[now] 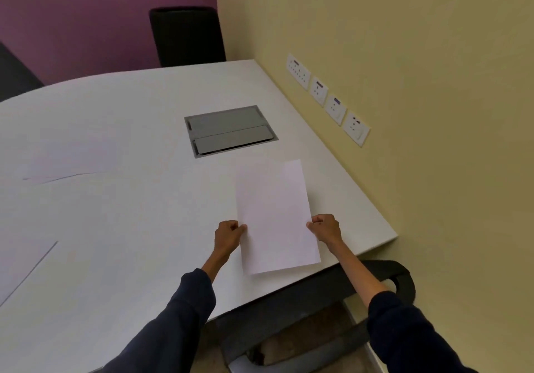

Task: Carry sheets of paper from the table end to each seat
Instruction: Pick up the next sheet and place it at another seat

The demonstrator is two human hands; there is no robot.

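Holding one white sheet of paper point(276, 216) by its two long edges, near the right end of the white table point(121, 147). Left hand point(229, 235) pinched on the left edge, fingers curled into a loose fist; right hand point(325, 227) pinched on the right edge the same way. Sheet lengthwise away from the body, its near end just at the table's front edge, far end pointing toward the grey flip-lid cable box point(230, 130) set into the tabletop. Lying flat or lifted slightly off the surface: hard to say from this angle. Second sheet point(72, 160) flat on the table far to the left, faint against the white top; possibly a third point(20, 263) at the lower left, only its edge showing. Dark chair back point(187, 36) at the far end against the purple wall. Black chair armrest point(396, 278) below the table's right corner. Row of wall sockets point(328, 98) on the yellow wall to the right.
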